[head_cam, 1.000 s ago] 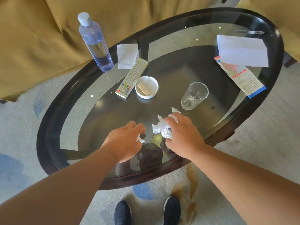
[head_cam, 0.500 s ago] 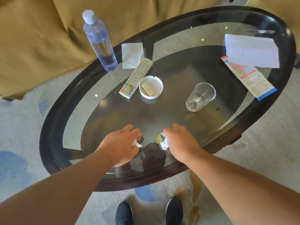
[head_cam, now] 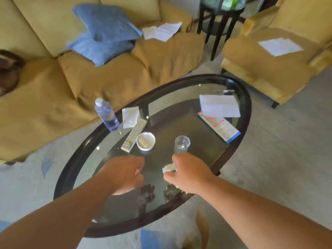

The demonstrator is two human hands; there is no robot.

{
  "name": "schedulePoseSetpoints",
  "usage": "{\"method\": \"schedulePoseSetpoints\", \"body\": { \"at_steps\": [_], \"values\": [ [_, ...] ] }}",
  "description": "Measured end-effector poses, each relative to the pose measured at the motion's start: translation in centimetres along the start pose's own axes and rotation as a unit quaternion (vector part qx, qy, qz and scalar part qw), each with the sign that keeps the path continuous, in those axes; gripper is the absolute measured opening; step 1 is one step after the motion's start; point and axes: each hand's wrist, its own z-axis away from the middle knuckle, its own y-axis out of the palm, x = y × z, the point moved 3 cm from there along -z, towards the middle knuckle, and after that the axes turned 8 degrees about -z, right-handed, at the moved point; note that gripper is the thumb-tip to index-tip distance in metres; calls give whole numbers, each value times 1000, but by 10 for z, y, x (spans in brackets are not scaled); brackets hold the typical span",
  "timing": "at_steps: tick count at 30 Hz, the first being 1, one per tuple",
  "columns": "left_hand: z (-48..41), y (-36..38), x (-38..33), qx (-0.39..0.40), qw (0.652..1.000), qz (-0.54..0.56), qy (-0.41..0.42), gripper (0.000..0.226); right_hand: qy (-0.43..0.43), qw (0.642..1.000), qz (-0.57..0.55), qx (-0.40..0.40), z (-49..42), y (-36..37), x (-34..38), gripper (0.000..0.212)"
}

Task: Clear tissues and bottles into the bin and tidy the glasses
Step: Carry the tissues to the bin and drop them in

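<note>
My right hand (head_cam: 188, 172) grips a crumpled white tissue (head_cam: 168, 167) just above the near part of the oval glass table (head_cam: 246, 112). My left hand (head_cam: 125, 174) is curled beside it, and a sliver of white tissue shows at its fingers. A clear drinking glass (head_cam: 181, 144) stands just beyond my right hand. A plastic water bottle (head_cam: 106, 115) stands at the table's far left edge. A flat tissue (head_cam: 130, 116) lies beside the bottle, and a larger one (head_cam: 219, 106) lies at the far right. No bin is in view.
A remote (head_cam: 133, 135) and a white ashtray (head_cam: 145, 141) sit mid-table; a leaflet (head_cam: 222, 129) lies under the large tissue. Behind stand a yellow sofa (head_cam: 100, 81) with blue cushions (head_cam: 104, 35) and papers (head_cam: 161, 31), an armchair (head_cam: 273, 56) bearing a paper (head_cam: 280, 46), and a side table (head_cam: 221, 9).
Both hands closed on the crumpled tissues and lifted off the glass. The camera tilted up, bringing the sofa, armchair and side table into view.
</note>
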Motion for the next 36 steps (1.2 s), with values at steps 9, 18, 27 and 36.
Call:
{"method": "schedulePoseSetpoints", "body": {
  "at_steps": [9,18,27,36],
  "values": [
    [44,-113,-35,-27,995,-67,74,22,119,987,-106,-23,99,-78,50,38],
    [106,-199,-59,-102,975,-136,145,9,102,971,-9,-216,179,-121,123,19],
    [158,-247,-126,-157,944,-89,276,14,197,941,2,-274,276,-155,160,11],
    [209,-254,-243,-166,898,-125,388,10,314,906,17,-282,410,-164,144,22]
  ]
}}
